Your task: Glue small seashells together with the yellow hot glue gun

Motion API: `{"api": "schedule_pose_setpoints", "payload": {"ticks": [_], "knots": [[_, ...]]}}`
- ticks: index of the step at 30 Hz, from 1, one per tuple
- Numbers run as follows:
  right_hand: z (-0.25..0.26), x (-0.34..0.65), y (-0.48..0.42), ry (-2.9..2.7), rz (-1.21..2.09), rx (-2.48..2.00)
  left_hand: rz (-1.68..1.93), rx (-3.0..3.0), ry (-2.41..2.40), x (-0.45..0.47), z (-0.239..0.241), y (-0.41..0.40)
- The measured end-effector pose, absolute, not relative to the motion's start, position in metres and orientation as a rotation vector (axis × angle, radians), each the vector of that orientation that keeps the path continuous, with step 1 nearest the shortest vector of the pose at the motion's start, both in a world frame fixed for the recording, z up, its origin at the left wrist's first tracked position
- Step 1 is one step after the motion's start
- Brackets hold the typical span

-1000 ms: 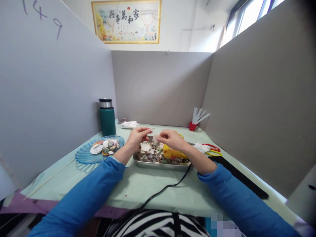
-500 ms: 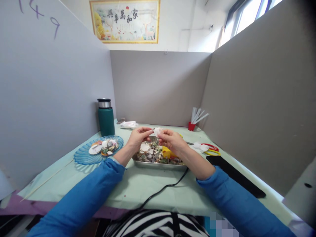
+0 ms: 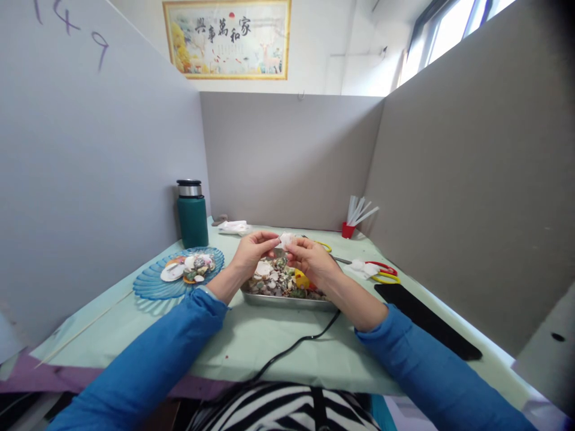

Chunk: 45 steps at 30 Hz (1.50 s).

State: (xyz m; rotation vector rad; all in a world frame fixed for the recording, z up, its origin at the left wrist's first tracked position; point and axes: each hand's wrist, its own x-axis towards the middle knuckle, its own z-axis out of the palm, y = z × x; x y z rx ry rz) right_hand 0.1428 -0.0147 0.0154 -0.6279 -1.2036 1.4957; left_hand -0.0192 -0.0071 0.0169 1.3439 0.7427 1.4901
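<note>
White bit (image 3: 287,240) is up off the surface (image 3: 314,365), btwn both hands, approx. over the tray's far edge; too small to call its long axis. R hand (image 3: 312,257) grips it, thumb + fingertips, coming in from the right & covering more of it, so R is the nearer. L hand (image 3: 251,252) comes from the left, thumb + finger drawn in at the bit's L edge; can't tell if they pinch it or some tiny piece of their own.

Tray (image 3: 287,303) sits mid-surface w/ long side parallel to near edge, right under the hands, full of shells (image 3: 272,280). Yellow tool (image 3: 301,279) lies in its R part, mostly hidden by R hand. Cord (image 3: 296,342) runs from tray's near R corner to surface's near edge. Plate (image 3: 150,286) w/ a shell cluster (image 3: 198,267): by L edge. Bottle (image 3: 193,218): far L corner. Scissors (image 3: 386,277): toward R edge.
</note>
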Motion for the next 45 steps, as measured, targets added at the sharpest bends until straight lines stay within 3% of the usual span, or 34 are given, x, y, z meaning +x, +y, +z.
{"api": "schedule_pose_setpoints", "payload": {"ticks": [23, 35, 45], "knots": [[0.0128, 0.1406, -0.0122, -1.216, 1.403, -0.665, 1.478, 1.490, 0.760, -0.0190, 0.0163, -0.0087], [0.0123, 0.1396, -0.0155, -1.560, 0.910, -0.699, 1.479, 1.514, 0.765, -0.0224, 0.0211, -0.0114], [0.0127, 0.1399, -0.0166, -1.619, 0.850, -0.722, 1.467, 1.544, 0.771, -0.0237, 0.0194, -0.0074]]}}
